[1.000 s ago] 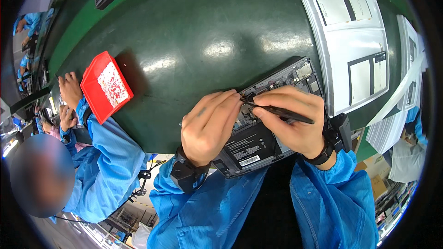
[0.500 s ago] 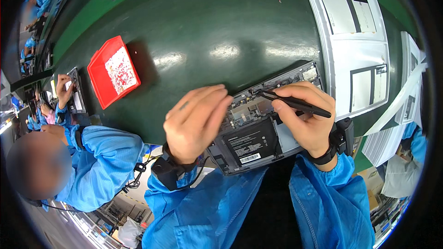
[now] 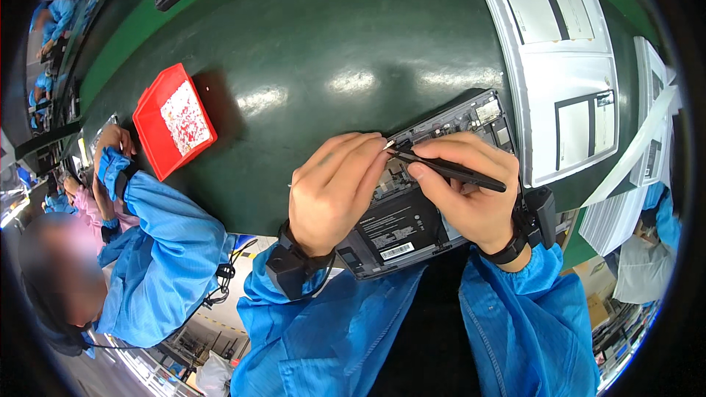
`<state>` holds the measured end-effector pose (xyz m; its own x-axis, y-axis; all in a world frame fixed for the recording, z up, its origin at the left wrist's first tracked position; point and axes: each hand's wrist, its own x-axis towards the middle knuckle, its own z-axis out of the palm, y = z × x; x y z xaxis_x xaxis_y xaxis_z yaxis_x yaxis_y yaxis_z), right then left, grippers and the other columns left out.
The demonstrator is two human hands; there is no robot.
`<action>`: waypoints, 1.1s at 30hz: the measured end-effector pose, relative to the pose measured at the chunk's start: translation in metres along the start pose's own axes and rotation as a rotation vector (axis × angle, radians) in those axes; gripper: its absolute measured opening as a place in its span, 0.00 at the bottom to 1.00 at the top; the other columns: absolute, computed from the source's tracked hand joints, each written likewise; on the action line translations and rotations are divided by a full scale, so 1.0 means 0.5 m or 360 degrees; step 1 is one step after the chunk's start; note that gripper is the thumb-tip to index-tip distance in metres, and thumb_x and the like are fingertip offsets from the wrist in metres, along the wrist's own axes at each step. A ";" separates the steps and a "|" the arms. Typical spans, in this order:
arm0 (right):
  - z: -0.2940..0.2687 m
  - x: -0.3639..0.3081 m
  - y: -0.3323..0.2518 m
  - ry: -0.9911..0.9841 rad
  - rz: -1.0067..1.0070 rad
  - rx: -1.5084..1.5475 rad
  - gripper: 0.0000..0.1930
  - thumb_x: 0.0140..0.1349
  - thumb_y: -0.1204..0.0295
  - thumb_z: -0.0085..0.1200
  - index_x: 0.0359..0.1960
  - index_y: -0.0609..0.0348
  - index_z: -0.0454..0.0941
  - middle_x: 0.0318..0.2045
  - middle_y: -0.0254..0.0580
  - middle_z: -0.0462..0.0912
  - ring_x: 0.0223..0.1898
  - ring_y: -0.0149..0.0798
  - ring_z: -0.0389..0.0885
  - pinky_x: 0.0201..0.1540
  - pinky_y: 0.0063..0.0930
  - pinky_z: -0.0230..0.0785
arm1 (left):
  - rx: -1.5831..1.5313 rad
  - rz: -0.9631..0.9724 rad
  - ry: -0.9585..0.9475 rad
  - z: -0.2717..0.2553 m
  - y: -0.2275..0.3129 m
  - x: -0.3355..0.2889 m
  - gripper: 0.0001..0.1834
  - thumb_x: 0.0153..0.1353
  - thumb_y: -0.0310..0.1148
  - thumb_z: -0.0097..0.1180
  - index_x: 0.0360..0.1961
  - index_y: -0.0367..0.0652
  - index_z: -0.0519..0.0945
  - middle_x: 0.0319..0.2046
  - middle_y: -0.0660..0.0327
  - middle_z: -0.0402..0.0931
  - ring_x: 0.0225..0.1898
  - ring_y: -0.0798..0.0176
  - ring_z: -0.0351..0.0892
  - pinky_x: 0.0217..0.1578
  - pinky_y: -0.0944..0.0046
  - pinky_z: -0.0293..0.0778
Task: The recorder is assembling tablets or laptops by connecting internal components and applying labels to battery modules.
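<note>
1. Right below our hands, partly covered by them, lies the opened laptop point(image 3: 390, 190), tilted on the green table point(image 3: 316, 66), its black battery point(image 3: 397, 234) facing up between our wrists.
2. Our left hand point(image 3: 334, 184) comes over the laptop's left side, fingers bent and drawn together, their tips at a small white piece point(image 3: 390, 145); we cannot tell whether they grip it.
3. Our right hand point(image 3: 478, 209) is over the laptop's right side, closed round black tweezers point(image 3: 463, 173), and we see their tip pointing left, just beside those left fingertips.
4. Both hands nearly meet above the laptop's circuitry, and the battery lies nearer our body.
5. Just right of the laptop we have a white tray point(image 3: 540, 66) with flat panels; well to our left, a red bin point(image 3: 154, 132) of white bits stands near a co-worker's blue sleeve point(image 3: 176, 228).
</note>
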<state>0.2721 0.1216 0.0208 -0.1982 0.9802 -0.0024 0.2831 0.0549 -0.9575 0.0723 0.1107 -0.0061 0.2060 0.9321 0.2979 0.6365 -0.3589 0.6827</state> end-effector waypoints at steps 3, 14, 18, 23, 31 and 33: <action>0.000 0.002 -0.001 -0.0013 0.0044 -0.0017 0.11 0.54 0.81 0.70 0.41 0.64 0.87 0.38 0.47 0.89 0.36 0.36 0.89 0.39 0.25 0.80 | 0.0005 -0.0002 0.0020 0.003 -0.001 -0.002 0.13 0.51 0.19 0.70 0.40 0.33 0.84 0.39 0.51 0.86 0.40 0.49 0.87 0.41 0.58 0.84; 0.007 0.007 0.015 -0.0010 -0.0135 -0.0102 0.12 0.52 0.80 0.71 0.40 0.63 0.88 0.35 0.47 0.89 0.35 0.43 0.89 0.38 0.30 0.79 | -0.0023 0.0017 0.0019 0.003 -0.003 -0.002 0.13 0.51 0.18 0.70 0.39 0.32 0.84 0.38 0.51 0.86 0.40 0.48 0.87 0.41 0.58 0.85; 0.004 0.012 0.020 -0.0042 -0.0245 -0.0138 0.12 0.52 0.79 0.71 0.40 0.63 0.88 0.34 0.47 0.89 0.34 0.44 0.88 0.38 0.30 0.78 | -0.0010 0.0028 0.0022 0.003 -0.003 -0.002 0.13 0.51 0.18 0.70 0.39 0.31 0.84 0.38 0.50 0.86 0.40 0.48 0.87 0.41 0.58 0.85; 0.000 0.016 0.022 -0.0127 -0.0248 -0.0081 0.12 0.53 0.79 0.71 0.40 0.63 0.88 0.35 0.47 0.89 0.34 0.43 0.89 0.38 0.29 0.78 | 0.0029 0.0045 0.0000 -0.003 0.001 -0.001 0.13 0.50 0.16 0.69 0.39 0.32 0.84 0.38 0.50 0.86 0.41 0.48 0.87 0.42 0.57 0.85; -0.023 0.002 0.026 0.0041 -0.0113 0.0008 0.11 0.54 0.80 0.70 0.40 0.63 0.87 0.36 0.43 0.88 0.26 0.25 0.81 0.26 0.16 0.70 | 0.0254 -0.0013 0.0081 -0.058 0.000 -0.007 0.09 0.53 0.17 0.67 0.37 0.34 0.86 0.37 0.51 0.86 0.40 0.51 0.88 0.43 0.59 0.84; -0.023 0.005 0.024 0.0043 -0.0143 0.0018 0.11 0.55 0.81 0.70 0.41 0.64 0.87 0.37 0.43 0.88 0.26 0.24 0.80 0.25 0.15 0.68 | 0.0572 -0.0138 0.0265 -0.103 -0.016 -0.011 0.07 0.56 0.19 0.67 0.37 0.36 0.87 0.36 0.52 0.86 0.40 0.52 0.88 0.42 0.59 0.83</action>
<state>0.2858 0.1268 0.0126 -0.1966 0.9762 0.0912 0.2548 0.1407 -0.9567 0.0278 0.1061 0.0214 0.0357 0.9268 0.3739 0.8715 -0.2120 0.4422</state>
